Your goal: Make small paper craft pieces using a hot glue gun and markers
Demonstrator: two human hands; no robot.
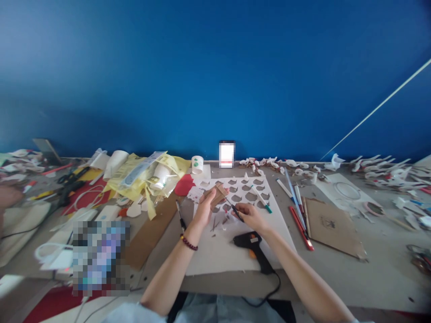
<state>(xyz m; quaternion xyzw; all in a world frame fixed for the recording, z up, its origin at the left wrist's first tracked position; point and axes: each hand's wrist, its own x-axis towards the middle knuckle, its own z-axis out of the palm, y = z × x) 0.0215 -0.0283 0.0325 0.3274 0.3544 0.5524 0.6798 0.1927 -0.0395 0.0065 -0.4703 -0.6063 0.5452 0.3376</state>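
My left hand [206, 206] grips a small piece of brown cardboard [219, 195] between thumb and fingers, above a white sheet with bird-shaped holes [279, 233]. My right hand [249, 216] is closed on what look like dark-handled scissors [237, 214]. Their narrow blade points up and left and meets the cardboard's edge. Dark narrow slivers [214, 223] lie on the sheet below my hands. A black glue gun [254, 244] rests near my right forearm, and a green-and-white marker [261, 199] lies beyond my right hand.
To the left are a cardboard strip [148, 237], a black pen-like tool [181, 214] and a yellow bag [144, 172]. A red cutter [301, 228] and folded cardboard [333, 226] lie right. Behind stand a paper cup [197, 164] and a phone [226, 154]. Another person's hand [10, 196] shows far left.
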